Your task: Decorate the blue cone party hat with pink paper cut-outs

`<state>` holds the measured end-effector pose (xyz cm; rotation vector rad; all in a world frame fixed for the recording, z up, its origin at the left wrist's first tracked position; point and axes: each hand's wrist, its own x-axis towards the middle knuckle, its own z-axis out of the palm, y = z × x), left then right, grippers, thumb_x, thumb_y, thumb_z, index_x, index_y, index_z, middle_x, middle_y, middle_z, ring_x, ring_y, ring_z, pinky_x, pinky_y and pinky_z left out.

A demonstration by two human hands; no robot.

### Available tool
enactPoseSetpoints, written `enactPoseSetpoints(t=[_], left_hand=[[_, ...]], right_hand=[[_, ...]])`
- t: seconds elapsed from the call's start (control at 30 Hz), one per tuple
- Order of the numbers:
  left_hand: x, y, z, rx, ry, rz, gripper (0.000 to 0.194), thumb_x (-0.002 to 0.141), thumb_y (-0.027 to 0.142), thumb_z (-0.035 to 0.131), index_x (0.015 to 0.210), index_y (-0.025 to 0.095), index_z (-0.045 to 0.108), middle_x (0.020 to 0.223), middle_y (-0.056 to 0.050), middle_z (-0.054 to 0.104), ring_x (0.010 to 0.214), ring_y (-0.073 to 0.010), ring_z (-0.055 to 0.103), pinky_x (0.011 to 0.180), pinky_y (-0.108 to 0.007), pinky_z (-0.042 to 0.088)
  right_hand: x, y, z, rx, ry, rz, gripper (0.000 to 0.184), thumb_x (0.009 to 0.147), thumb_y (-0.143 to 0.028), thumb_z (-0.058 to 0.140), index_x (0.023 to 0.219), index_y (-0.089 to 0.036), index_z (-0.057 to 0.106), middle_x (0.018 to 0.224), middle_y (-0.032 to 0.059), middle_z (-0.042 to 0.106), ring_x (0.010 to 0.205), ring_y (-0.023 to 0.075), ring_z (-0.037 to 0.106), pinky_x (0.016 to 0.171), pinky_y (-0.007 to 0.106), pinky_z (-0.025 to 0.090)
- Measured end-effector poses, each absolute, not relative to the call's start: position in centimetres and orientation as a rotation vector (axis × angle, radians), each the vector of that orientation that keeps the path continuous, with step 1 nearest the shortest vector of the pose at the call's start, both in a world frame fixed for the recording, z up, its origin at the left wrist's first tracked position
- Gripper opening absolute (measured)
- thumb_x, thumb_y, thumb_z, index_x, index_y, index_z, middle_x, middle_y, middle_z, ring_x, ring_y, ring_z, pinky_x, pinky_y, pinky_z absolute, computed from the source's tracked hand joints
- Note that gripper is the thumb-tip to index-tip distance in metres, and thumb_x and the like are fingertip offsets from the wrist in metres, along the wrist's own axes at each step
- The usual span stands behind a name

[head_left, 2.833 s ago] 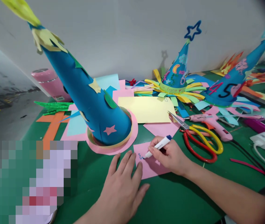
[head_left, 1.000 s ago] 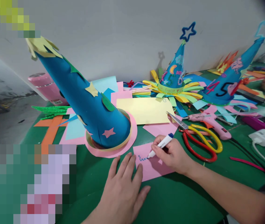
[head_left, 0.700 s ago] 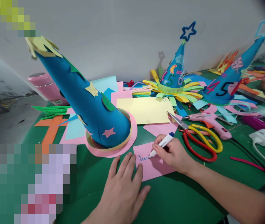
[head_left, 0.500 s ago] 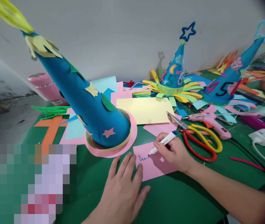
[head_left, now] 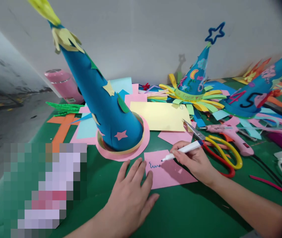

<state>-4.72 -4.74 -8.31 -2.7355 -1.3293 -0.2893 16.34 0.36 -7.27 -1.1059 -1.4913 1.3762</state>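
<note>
My right hand (head_left: 193, 160) is closed around a white marker (head_left: 184, 150) with a blue end. The marker's tip is at or just above a pink sheet of paper (head_left: 165, 177), by the end of a wavy blue line. My left hand (head_left: 133, 188) lies with its fingers spread on the table, fingertips along the sheet's left edge. Behind that hand stands a tall blue paper cone hat (head_left: 106, 109) with stars and a pink brim. Red-and-yellow-handled scissors (head_left: 220, 148) lie partly behind my right hand.
Two more decorated cone hats (head_left: 194, 77) stand at the back right. A pink glue gun (head_left: 237, 134) and its cord lie right of the scissors. A yellow paper sheet (head_left: 161, 115), green pipe cleaners (head_left: 64, 108) and a pink bottle (head_left: 64, 86) are behind. A blurred-out patch covers the lower left.
The wavy blue line has grown slightly to the right. My right hand has tilted the marker lower and shifted right. My left hand stays by the sheet while the view has turned slightly left.
</note>
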Motion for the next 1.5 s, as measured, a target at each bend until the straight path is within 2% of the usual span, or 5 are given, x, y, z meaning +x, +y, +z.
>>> enactPoseSetpoints(t=[0.33,0.5,0.63,1.1,1.5], left_hand=[[-4.3,-5.0,-7.8,-2.736,-1.395,-0.387,0.038,0.081,0.045,0.043,0.105,0.02,0.057,0.114,-0.01,0.056,0.113,-0.0287,0.042,0.094,-0.046,0.026],[-4.4,-5.0,-8.3,-2.777,-1.285,-0.325,0.04,0.081,0.044,0.041,0.114,0.023,0.051,0.115,-0.01,0.055,0.116,-0.0301,0.037,0.095,-0.049,0.022],[-4.3,-5.0,-8.3,-2.82,-1.276,-0.262,0.041,0.081,0.047,0.04,0.114,0.024,0.051,0.118,-0.009,0.053,0.118,-0.0298,0.036,0.095,-0.049,0.02],[-4.4,-5.0,-8.8,-2.784,-1.332,-0.297,0.038,0.082,0.044,0.039,0.109,0.023,0.054,0.113,-0.013,0.054,0.111,-0.0305,0.041,0.09,-0.049,0.028],[-4.3,-5.0,-8.7,-2.782,-1.34,-0.267,0.037,0.082,0.044,0.039,0.11,0.024,0.053,0.113,-0.013,0.054,0.111,-0.0309,0.042,0.09,-0.051,0.03]], right_hand=[[15.8,0.1,-8.1,-1.199,-1.61,1.256,0.014,0.083,-0.031,0.049,0.075,-0.018,0.048,0.053,-0.0053,0.041,0.045,0.0076,0.038,0.041,0.02,0.028],[15.8,0.1,-8.2,-1.229,-1.644,1.195,0.013,0.082,-0.03,0.048,0.076,-0.019,0.049,0.054,-0.0043,0.042,0.046,0.0088,0.039,0.042,0.021,0.029],[15.9,0.1,-8.4,-1.229,-1.651,1.165,0.012,0.082,-0.029,0.049,0.076,-0.019,0.05,0.055,-0.0036,0.045,0.046,0.0095,0.041,0.042,0.022,0.03],[15.9,0.3,-8.3,-1.236,-1.713,1.198,0.015,0.082,-0.033,0.049,0.078,-0.019,0.051,0.054,-0.0034,0.047,0.047,0.0099,0.045,0.043,0.022,0.034],[15.8,0.2,-8.4,-1.255,-1.736,1.176,0.013,0.081,-0.032,0.05,0.078,-0.02,0.051,0.053,-0.003,0.05,0.047,0.0107,0.047,0.044,0.021,0.036]])
